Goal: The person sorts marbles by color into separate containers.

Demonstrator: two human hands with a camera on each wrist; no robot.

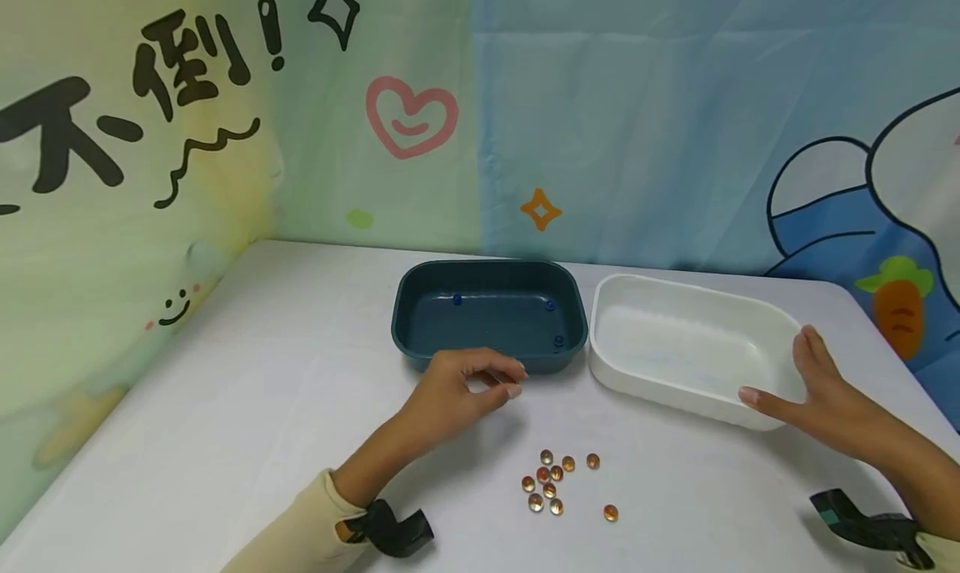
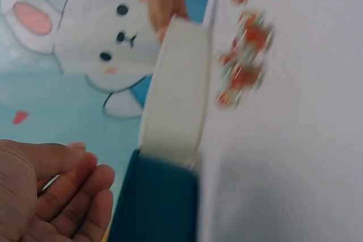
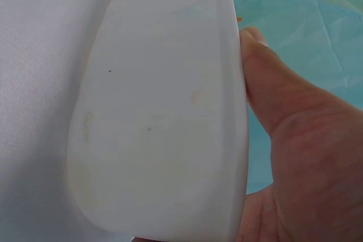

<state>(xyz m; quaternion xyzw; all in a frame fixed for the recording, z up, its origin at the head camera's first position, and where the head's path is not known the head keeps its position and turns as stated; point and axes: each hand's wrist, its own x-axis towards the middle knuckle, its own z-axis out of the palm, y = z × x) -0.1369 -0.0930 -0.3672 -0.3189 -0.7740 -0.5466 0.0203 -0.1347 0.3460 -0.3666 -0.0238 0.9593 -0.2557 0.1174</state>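
Note:
My right hand (image 1: 832, 398) grips the right end of a white plastic tray (image 1: 693, 399). Its thumb lies over the front rim, with other fingers around the right corner; the right wrist view shows the thumb (image 3: 272, 83) along the rim. My left hand (image 1: 457, 389) hovers in front of a dark teal tray (image 1: 487, 310), fingers loosely bent and thumb close to the fingertips. Nothing shows between them in the left wrist view. Several amber glass beads (image 1: 549, 490) lie on the table between the hands. Three small blue pieces (image 1: 457, 299) sit inside the teal tray.
Both trays stand side by side toward the back of a white-covered table (image 1: 262, 389). A printed cloth backdrop (image 1: 637, 123) rises behind the table and along its left side. One amber bead (image 1: 611, 513) lies apart from the others, to their right.

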